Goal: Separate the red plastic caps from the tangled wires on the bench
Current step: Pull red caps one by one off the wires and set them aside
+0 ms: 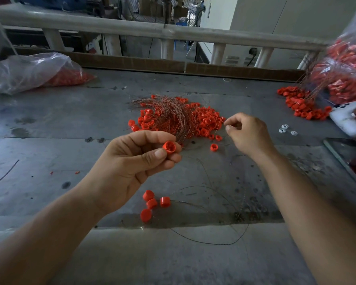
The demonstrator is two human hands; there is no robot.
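From the head view, our left hand [132, 161] is held up over the middle of the bench [49, 130]. Its thumb and fingers [152, 138] curl round one red cap [169, 147], open side up, so we can look inside it. Our right hand [247, 134] is just beside it, fingers bent, and looks to be pinching a thin wire [226, 126]. We think we hold the two apart so the wire slides out of the cap.

The tangled pile [173, 116] of caps and wires lies past our hands, toward the far edge, close enough to reach. Four loose caps [152, 202] lie near the front edge, most likely ones done and dropped there. Bare wires [214, 202] lie to their right, kept apart from them. A clear bag [29, 73] with caps rests at the far left corner, another bag [345, 75] at the far right.
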